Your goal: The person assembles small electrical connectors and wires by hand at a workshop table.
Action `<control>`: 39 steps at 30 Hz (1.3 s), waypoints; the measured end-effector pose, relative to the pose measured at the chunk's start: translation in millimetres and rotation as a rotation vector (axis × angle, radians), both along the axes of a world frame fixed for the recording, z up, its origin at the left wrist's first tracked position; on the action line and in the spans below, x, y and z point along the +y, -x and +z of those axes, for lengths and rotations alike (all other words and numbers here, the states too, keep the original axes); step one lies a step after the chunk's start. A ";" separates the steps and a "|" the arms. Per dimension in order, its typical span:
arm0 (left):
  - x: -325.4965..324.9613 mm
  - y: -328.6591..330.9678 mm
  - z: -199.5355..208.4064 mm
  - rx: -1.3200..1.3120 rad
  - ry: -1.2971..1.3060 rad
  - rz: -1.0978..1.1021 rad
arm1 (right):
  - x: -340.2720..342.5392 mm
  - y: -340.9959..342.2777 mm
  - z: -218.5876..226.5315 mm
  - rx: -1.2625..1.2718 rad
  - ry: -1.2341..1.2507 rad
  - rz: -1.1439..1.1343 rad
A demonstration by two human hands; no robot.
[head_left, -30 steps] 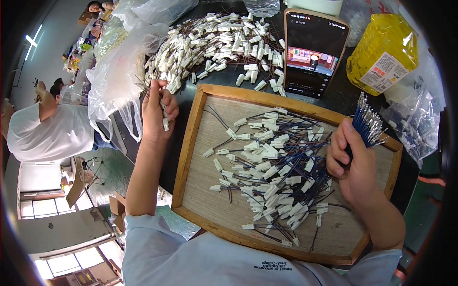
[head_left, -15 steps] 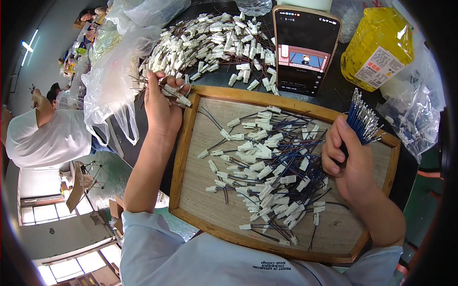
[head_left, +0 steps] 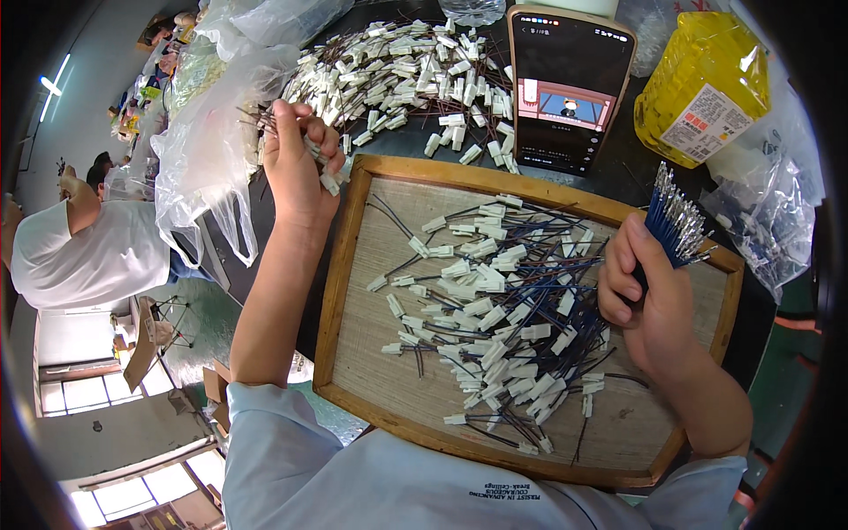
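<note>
My left hand (head_left: 300, 172) is raised beside the tray's far left corner, its fingers curled around a few wired connectors. Their white housings (head_left: 330, 182) stick out under the fingers, and thin brown wires (head_left: 256, 119) poke out on the other side. Over the tray's right part, my right hand (head_left: 649, 296) grips a bundle of blue wires (head_left: 676, 221) with bare metal terminals pointing up and away. Between the hands, a wood-framed tray (head_left: 353, 353) holds a loose heap of white connectors (head_left: 495, 309) on dark blue and brown wires.
Behind the tray lies a large pile of white connectors (head_left: 389, 79) with brown wires. A phone (head_left: 570, 88) stands upright, showing a video, beside a yellow-filled plastic bottle (head_left: 702, 88). Clear plastic bags (head_left: 216, 132) hang at the left. Another person (head_left: 88, 252) sits farther left.
My left hand's fingers have curled in more tightly, drawing the connectors closer to the palm. My right hand keeps its grip on the wire bundle and has hardly moved.
</note>
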State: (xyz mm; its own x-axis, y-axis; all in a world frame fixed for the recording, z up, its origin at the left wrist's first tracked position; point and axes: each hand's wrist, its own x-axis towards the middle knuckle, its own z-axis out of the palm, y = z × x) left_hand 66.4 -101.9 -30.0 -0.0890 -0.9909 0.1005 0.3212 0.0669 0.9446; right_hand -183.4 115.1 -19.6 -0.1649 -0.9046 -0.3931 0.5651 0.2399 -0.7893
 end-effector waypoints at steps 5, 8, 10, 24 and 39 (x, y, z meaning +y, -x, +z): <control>-2.3 2.4 -7.3 -0.077 0.031 -0.001 | 0.0 0.9 0.2 -0.049 0.017 -0.009; -0.5 5.0 -10.0 -0.167 0.061 0.005 | 0.7 2.4 0.4 -0.052 0.010 0.008; 0.5 5.9 -11.3 -0.201 0.075 -0.006 | 0.8 2.9 0.8 -0.057 0.010 0.013; 3.0 -5.7 -14.3 -0.181 0.219 -0.055 | 2.2 4.4 -0.6 -0.044 0.015 0.005; 9.5 -10.2 -16.0 -0.214 0.358 -0.123 | 1.0 3.1 0.4 -0.036 0.013 0.029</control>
State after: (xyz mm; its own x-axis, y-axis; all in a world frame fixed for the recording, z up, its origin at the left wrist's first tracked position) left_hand 76.6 -92.4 -46.0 -0.2603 -0.8778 0.4022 0.1466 0.3758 0.9150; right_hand -186.5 116.0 -19.2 -0.1246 -0.9139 -0.3863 0.5860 0.2465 -0.7719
